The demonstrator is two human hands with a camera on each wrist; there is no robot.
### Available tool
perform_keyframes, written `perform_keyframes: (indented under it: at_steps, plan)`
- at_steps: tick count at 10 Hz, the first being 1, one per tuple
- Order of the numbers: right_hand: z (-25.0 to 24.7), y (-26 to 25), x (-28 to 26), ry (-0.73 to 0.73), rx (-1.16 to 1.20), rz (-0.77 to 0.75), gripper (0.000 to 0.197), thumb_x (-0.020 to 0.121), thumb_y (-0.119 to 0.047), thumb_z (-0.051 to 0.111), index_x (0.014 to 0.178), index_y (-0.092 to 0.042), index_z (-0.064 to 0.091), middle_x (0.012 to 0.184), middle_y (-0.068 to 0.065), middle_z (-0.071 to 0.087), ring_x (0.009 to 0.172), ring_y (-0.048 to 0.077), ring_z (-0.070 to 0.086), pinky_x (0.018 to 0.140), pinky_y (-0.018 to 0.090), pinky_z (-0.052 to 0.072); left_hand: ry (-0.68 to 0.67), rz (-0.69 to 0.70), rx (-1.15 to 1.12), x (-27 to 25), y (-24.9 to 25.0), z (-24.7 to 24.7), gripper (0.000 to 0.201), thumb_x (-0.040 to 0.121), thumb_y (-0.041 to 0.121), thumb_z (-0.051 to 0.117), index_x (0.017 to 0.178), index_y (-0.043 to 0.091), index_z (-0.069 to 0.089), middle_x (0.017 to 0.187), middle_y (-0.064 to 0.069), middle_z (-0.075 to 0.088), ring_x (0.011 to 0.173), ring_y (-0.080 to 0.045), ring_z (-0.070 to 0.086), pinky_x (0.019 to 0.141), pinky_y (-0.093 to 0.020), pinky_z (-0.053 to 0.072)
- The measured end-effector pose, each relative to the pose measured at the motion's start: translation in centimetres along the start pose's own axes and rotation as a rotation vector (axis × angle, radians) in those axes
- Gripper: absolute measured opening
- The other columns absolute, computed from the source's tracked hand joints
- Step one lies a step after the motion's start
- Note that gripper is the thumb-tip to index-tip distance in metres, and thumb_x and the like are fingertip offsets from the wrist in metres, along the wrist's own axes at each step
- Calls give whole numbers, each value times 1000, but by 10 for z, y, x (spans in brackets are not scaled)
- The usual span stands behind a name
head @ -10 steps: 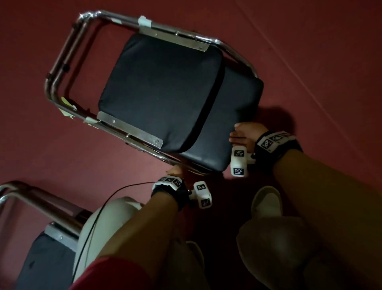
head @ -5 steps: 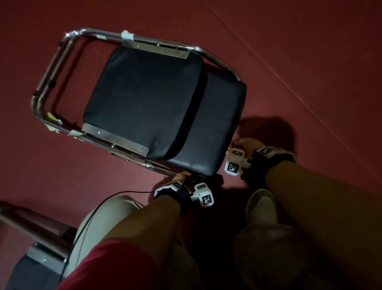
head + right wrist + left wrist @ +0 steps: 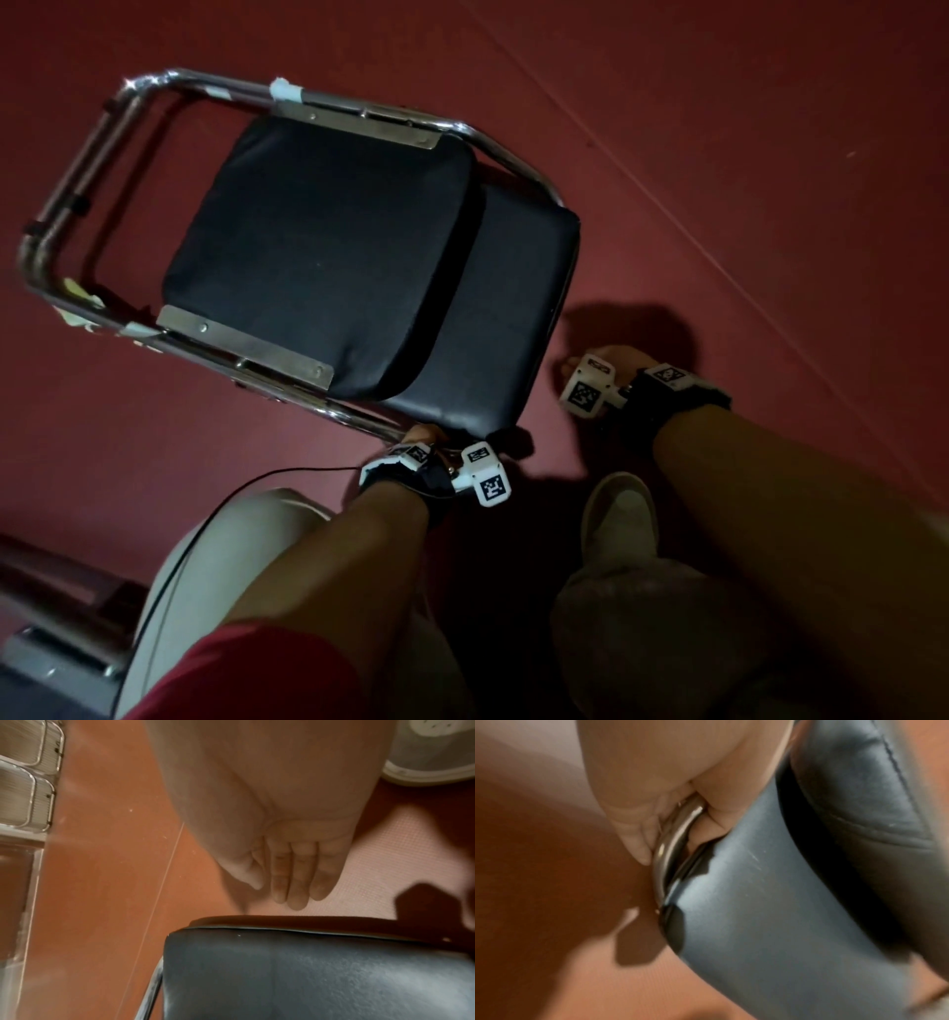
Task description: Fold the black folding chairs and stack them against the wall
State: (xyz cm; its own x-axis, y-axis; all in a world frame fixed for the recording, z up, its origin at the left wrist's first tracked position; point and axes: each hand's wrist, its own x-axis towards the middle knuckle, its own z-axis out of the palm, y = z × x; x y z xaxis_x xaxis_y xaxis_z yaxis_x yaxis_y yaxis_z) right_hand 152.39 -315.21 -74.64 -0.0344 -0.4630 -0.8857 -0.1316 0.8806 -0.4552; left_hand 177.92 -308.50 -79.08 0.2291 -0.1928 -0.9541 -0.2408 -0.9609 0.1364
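Observation:
A black folding chair (image 3: 328, 267) with a chrome tube frame (image 3: 46, 226) is folded flat, its seat pad lying over the backrest pad (image 3: 493, 329). My left hand (image 3: 423, 436) grips the chrome tube (image 3: 672, 839) at the near corner of the backrest (image 3: 757, 912), fingers curled round it. My right hand (image 3: 598, 360) hangs free to the right of the backrest, apart from the chair. In the right wrist view its fingers (image 3: 295, 880) are straight and hold nothing, just off the backrest's edge (image 3: 308, 973).
Red floor (image 3: 719, 154) lies all around. A second chair's chrome frame and black seat (image 3: 56, 637) stand at the lower left. My knees and a pale shoe (image 3: 619, 519) are below the hands. Pale panels (image 3: 23, 780) line the left edge of the right wrist view.
My right hand has let go of the backrest's edge and moved away to the right. The chair has swung a little with my left hand still gripping its frame.

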Motion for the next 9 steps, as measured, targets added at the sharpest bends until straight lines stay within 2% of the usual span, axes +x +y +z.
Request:
perform_keyframes:
  at_steps: [1, 2, 3, 4, 5, 6, 7, 8, 9]
  plan:
    - [3, -1, 2, 16, 60, 26, 26, 101, -12, 42, 78, -17, 52, 67, 1, 63, 50, 7, 63, 59, 22, 52, -21, 48, -36, 0, 1, -5, 79, 53, 60, 67, 116, 11, 72, 118, 0, 64, 116, -26, 58, 107, -42, 44]
    - [6, 4, 7, 64, 137, 51, 29, 102, -15, 42, 75, -10, 53, 66, 10, 56, 49, 20, 58, 67, 36, 44, -75, 108, -231, -53, 15, -11, 34, 82, 39, 62, 95, 8, 67, 96, -12, 73, 91, -30, 64, 85, -38, 52]
    - [15, 6, 9, 70, 184, 112, 26, 102, -15, 42, 78, -12, 51, 71, 6, 58, 51, 18, 62, 69, 34, 48, -109, 37, -569, -70, 19, -17, 17, 96, -4, 37, 89, -4, 53, 66, -15, 60, 59, -27, 55, 55, -31, 44]
    - [29, 1, 3, 86, 198, 92, 23, 101, -13, 43, 80, -11, 52, 81, 9, 52, 69, 22, 55, 87, 43, 49, -51, 75, -683, -77, 26, -26, 22, 87, -10, 42, 69, 2, 45, 55, -11, 52, 53, -26, 52, 41, -28, 46]
    - [37, -1, 6, 79, 271, 120, 17, 101, -15, 44, 91, -7, 56, 85, 11, 56, 74, 23, 56, 72, 40, 52, 30, 149, -708, -74, 26, -42, 13, 75, -7, 53, 66, 2, 53, 49, -11, 59, 56, -26, 59, 55, -34, 54]
    - [49, -6, 12, 70, 345, 73, 19, 99, -13, 49, 112, -3, 60, 104, 14, 62, 79, 23, 67, 66, 35, 59, 88, 245, -739, -75, 25, -62, 10, 68, -9, 56, 71, 0, 61, 57, -12, 65, 62, -29, 65, 75, -45, 58]
    - [77, -30, 8, -9, 254, 56, 17, 100, -12, 45, 109, -7, 60, 106, 8, 59, 89, 15, 69, 81, 28, 58, 152, 328, -772, -83, 23, -84, 14, 69, -10, 56, 80, -3, 61, 67, -17, 65, 64, -31, 66, 75, -47, 59]
    - [104, -47, -7, -25, 193, 25, 28, 103, -17, 38, 128, -7, 48, 128, 15, 52, 129, 29, 52, 107, 41, 45, 248, 375, -794, -93, 17, -109, 14, 71, -12, 55, 80, -1, 58, 66, -15, 59, 58, -28, 61, 71, -43, 57]
    - [125, -41, 16, -112, 500, 83, 62, 103, -51, 30, 142, -3, 39, 142, 16, 46, 133, 32, 45, 111, 50, 38, 353, 388, -802, -102, 6, -136, 15, 67, -11, 54, 75, 2, 56, 62, -14, 54, 60, -29, 57, 64, -39, 49]
